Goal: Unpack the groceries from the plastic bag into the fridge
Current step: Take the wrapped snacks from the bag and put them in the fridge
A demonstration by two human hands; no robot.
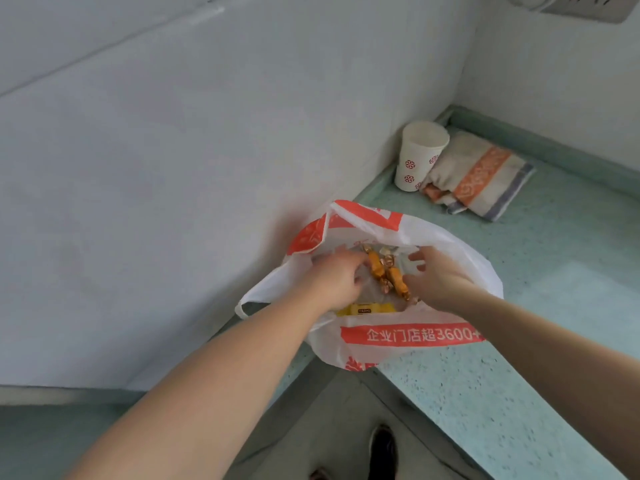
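A white plastic bag (pixel 408 337) with orange print sits on the pale green counter (pixel 540 341), its mouth wide. Inside lie several orange-wrapped candies (pixel 384 271) in clear film, and a yellow packet (pixel 363 309) shows below them. My left hand (pixel 337 277) reaches into the bag from the left, fingers curled on the clear film beside the candies. My right hand (pixel 438 277) is in the bag's right side, fingers spread next to the candies, apparently holding nothing. A large pale grey-white panel (pixel 173 202), perhaps the fridge's side, stands left of the bag.
A white paper cup (pixel 417 157) with red marks stands at the counter's back corner, with a folded orange-and-grey towel (pixel 481 176) beside it. A wall socket (pixel 588 5) is at top right. The counter's front edge runs diagonally; the floor and a dark shoe (pixel 382 445) are below.
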